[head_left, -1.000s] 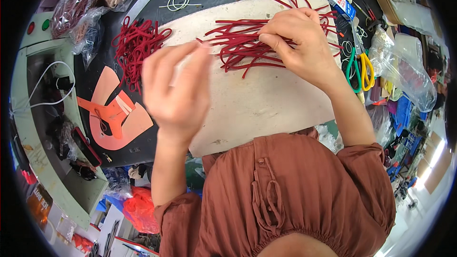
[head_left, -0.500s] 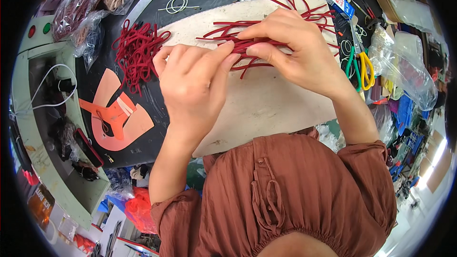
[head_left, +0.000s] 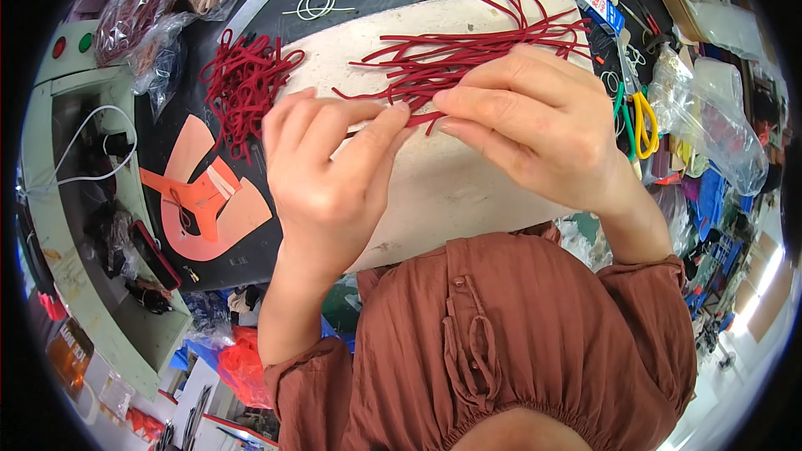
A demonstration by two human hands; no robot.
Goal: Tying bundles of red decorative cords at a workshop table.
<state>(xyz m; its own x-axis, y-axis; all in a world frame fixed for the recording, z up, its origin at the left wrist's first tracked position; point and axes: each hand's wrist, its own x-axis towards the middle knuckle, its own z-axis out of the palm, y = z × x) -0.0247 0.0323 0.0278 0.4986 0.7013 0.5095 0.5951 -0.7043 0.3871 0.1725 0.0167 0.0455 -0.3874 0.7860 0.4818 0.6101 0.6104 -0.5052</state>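
Observation:
A short length of dark red cord point(head_left: 423, 118) stretches between my hands over a pale board point(head_left: 476, 184). Thumb and forefinger of my left hand point(head_left: 330, 175) pinch its left part. My right hand point(head_left: 547, 125) is closed, its fingertips at the cord's right part; its fingers hide some of it. Just beyond them, many cut red cords point(head_left: 426, 54) lie loosely side by side across the board, their ends fanning out at the right. Left of the board sits a tangled heap of the same red cord point(head_left: 244, 88), close to my left hand.
Orange and peach cut-out pieces point(head_left: 200, 205) lie on the black table at left. A coil of white cord point(head_left: 313, 7) rests beyond. Yellow-handled scissors point(head_left: 645, 125) and a blue-and-white box point(head_left: 593, 2) are at right. Bagged cords point(head_left: 154, 12) stand at far left.
My right hand has moved down and right, away from the loose cords, uncovering more of them. Both hands now hold a cord at the near side of the bunch.

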